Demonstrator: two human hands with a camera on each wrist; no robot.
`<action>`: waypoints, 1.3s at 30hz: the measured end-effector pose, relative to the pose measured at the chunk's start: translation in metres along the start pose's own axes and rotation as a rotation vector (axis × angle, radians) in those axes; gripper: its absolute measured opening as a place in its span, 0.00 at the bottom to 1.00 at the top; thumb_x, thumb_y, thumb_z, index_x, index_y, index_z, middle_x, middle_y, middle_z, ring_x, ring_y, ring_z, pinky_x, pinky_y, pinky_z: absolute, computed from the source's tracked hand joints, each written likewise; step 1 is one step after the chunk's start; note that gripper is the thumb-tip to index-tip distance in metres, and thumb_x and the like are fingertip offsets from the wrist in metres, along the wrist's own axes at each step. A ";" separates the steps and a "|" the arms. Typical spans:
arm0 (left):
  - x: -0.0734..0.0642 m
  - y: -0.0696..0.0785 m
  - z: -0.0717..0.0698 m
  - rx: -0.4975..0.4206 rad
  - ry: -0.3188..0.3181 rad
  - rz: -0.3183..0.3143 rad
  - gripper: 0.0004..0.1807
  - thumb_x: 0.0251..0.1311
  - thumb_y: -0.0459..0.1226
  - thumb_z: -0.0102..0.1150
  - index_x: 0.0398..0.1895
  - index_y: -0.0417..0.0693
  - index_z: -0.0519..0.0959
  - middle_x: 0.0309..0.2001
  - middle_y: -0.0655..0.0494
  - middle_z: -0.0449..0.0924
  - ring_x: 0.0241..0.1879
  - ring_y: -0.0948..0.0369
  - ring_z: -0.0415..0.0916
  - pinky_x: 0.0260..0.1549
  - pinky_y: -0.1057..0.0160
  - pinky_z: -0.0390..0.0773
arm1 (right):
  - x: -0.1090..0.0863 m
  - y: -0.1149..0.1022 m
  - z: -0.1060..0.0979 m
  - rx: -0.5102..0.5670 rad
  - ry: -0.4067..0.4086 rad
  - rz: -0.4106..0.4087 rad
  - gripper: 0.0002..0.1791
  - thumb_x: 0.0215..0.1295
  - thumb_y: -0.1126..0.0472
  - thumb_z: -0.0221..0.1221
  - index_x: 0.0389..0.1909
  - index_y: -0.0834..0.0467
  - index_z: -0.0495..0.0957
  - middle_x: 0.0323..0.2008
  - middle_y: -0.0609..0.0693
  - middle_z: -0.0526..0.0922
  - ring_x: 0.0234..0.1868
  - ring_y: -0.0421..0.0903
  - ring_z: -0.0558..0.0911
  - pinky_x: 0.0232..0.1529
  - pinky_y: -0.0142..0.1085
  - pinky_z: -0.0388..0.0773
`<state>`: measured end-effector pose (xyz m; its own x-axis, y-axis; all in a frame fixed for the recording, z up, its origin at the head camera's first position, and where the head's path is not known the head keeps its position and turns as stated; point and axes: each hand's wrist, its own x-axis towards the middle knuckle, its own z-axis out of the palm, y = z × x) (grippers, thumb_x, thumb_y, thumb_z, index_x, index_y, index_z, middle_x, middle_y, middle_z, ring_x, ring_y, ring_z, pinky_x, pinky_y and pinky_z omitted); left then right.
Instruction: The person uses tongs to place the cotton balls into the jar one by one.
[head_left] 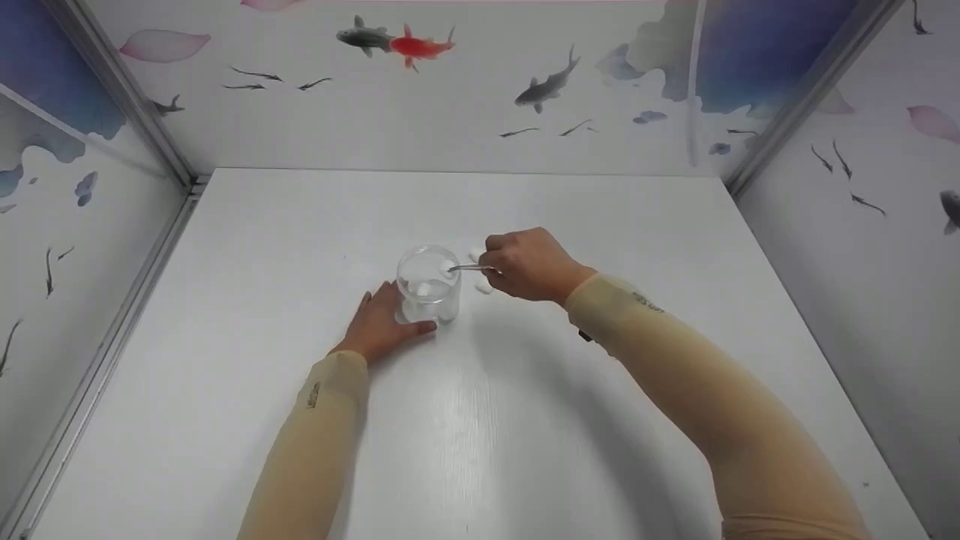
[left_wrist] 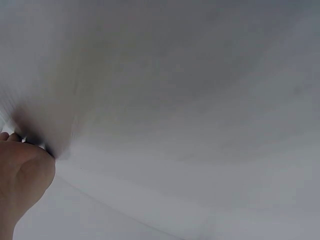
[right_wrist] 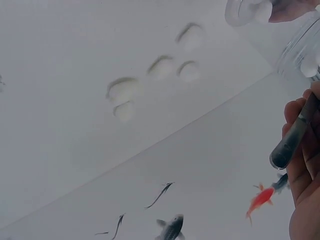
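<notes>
A clear round jar (head_left: 442, 309) stands on the white table, with small white puffs lying inside. My left hand (head_left: 384, 326) holds it from the left, thumb along the near side and fingers reaching behind. In my right hand (head_left: 536, 264) is a slim metal utensil (head_left: 469, 267), its tip just over the jar's right rim beside a white puff (head_left: 448, 271). The right wrist view shows the utensil's flat, rounded handle end (right_wrist: 287, 150) sticking out past my fingers. The left wrist view catches only part of my left hand (left_wrist: 25, 175).
Several soft white puffs (right_wrist: 124, 90) lie on the table to the right of the jar, partly behind my right hand in the head view. White panels (head_left: 300, 127) printed with fish enclose the table (head_left: 247, 217) at the back and sides.
</notes>
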<state>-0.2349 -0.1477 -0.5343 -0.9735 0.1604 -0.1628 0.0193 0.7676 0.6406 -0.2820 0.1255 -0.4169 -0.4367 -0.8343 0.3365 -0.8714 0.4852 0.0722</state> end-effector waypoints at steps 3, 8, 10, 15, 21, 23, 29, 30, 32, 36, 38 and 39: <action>0.000 0.000 0.001 -0.006 -0.005 -0.020 0.63 0.50 0.66 0.67 0.81 0.47 0.46 0.78 0.44 0.47 0.77 0.50 0.39 0.75 0.55 0.30 | 0.000 0.000 0.002 0.001 -0.008 -0.008 0.05 0.60 0.66 0.63 0.33 0.57 0.88 0.24 0.47 0.78 0.20 0.42 0.77 0.19 0.38 0.79; 0.000 -0.001 0.001 -0.014 -0.010 -0.047 0.64 0.49 0.67 0.67 0.81 0.49 0.45 0.79 0.45 0.45 0.77 0.50 0.39 0.75 0.57 0.30 | -0.001 0.001 0.004 0.009 -0.014 -0.007 0.05 0.60 0.65 0.64 0.33 0.56 0.88 0.24 0.46 0.78 0.20 0.42 0.77 0.19 0.38 0.78; 0.000 -0.001 0.001 -0.017 -0.004 -0.040 0.64 0.49 0.67 0.67 0.81 0.49 0.46 0.79 0.44 0.46 0.77 0.50 0.40 0.75 0.57 0.30 | -0.003 0.002 0.002 0.013 -0.006 0.001 0.04 0.60 0.65 0.64 0.32 0.56 0.87 0.24 0.46 0.77 0.20 0.43 0.77 0.19 0.39 0.78; 0.000 -0.001 0.001 -0.019 0.008 0.004 0.62 0.51 0.65 0.68 0.80 0.47 0.47 0.78 0.43 0.47 0.77 0.49 0.41 0.75 0.56 0.30 | -0.014 0.007 -0.006 0.010 0.015 0.027 0.05 0.60 0.67 0.63 0.32 0.56 0.87 0.24 0.47 0.78 0.19 0.43 0.76 0.17 0.39 0.77; 0.000 -0.004 0.001 -0.005 0.018 0.038 0.62 0.52 0.65 0.67 0.80 0.45 0.48 0.78 0.42 0.49 0.77 0.48 0.42 0.75 0.55 0.31 | -0.035 0.018 -0.009 0.009 0.010 0.070 0.05 0.60 0.67 0.64 0.34 0.56 0.88 0.25 0.47 0.79 0.20 0.43 0.77 0.19 0.38 0.79; 0.001 -0.005 0.001 -0.005 0.019 0.046 0.62 0.51 0.66 0.66 0.80 0.44 0.48 0.77 0.41 0.49 0.77 0.47 0.42 0.75 0.54 0.31 | -0.043 0.023 -0.008 0.007 0.002 0.091 0.05 0.60 0.67 0.64 0.34 0.56 0.88 0.24 0.47 0.78 0.20 0.43 0.76 0.19 0.38 0.78; 0.001 -0.007 0.000 -0.011 0.014 0.048 0.63 0.50 0.65 0.67 0.80 0.43 0.48 0.76 0.40 0.51 0.76 0.47 0.44 0.75 0.55 0.31 | -0.063 0.032 -0.004 -0.003 -0.029 0.162 0.04 0.60 0.66 0.64 0.32 0.56 0.87 0.23 0.47 0.77 0.19 0.42 0.74 0.19 0.37 0.76; 0.001 -0.007 0.000 -0.013 0.015 0.046 0.63 0.50 0.65 0.68 0.79 0.43 0.48 0.76 0.40 0.52 0.76 0.47 0.44 0.75 0.55 0.30 | -0.066 0.034 -0.004 -0.007 -0.034 0.172 0.04 0.60 0.67 0.64 0.32 0.56 0.87 0.24 0.47 0.78 0.19 0.42 0.74 0.19 0.37 0.77; 0.001 -0.007 0.000 -0.019 0.015 0.042 0.63 0.51 0.65 0.68 0.80 0.42 0.48 0.76 0.39 0.51 0.76 0.47 0.44 0.75 0.55 0.30 | -0.071 0.036 -0.003 -0.007 -0.041 0.187 0.05 0.61 0.67 0.64 0.33 0.56 0.88 0.24 0.47 0.78 0.20 0.42 0.74 0.20 0.38 0.77; 0.001 -0.006 0.001 -0.022 0.019 0.036 0.63 0.50 0.65 0.68 0.80 0.43 0.48 0.77 0.39 0.50 0.76 0.47 0.44 0.75 0.55 0.30 | -0.079 0.041 -0.001 0.003 -0.049 0.201 0.05 0.60 0.67 0.65 0.33 0.56 0.88 0.24 0.47 0.79 0.20 0.42 0.75 0.20 0.39 0.78; 0.000 -0.006 0.002 -0.020 0.020 0.036 0.63 0.50 0.66 0.67 0.80 0.44 0.48 0.77 0.40 0.50 0.76 0.47 0.43 0.75 0.56 0.30 | -0.083 0.042 -0.001 0.005 -0.058 0.211 0.05 0.60 0.68 0.65 0.32 0.56 0.88 0.24 0.48 0.79 0.20 0.43 0.75 0.20 0.39 0.78; 0.000 -0.005 0.002 -0.023 0.020 0.035 0.63 0.50 0.66 0.67 0.80 0.44 0.48 0.77 0.40 0.50 0.76 0.47 0.43 0.75 0.56 0.30 | -0.084 0.043 0.000 0.003 -0.059 0.213 0.05 0.59 0.68 0.65 0.32 0.56 0.88 0.24 0.48 0.79 0.20 0.43 0.75 0.20 0.39 0.78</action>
<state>-0.2347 -0.1508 -0.5390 -0.9767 0.1746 -0.1250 0.0487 0.7472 0.6628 -0.2829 0.2168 -0.4422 -0.6236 -0.7268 0.2879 -0.7584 0.6518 0.0028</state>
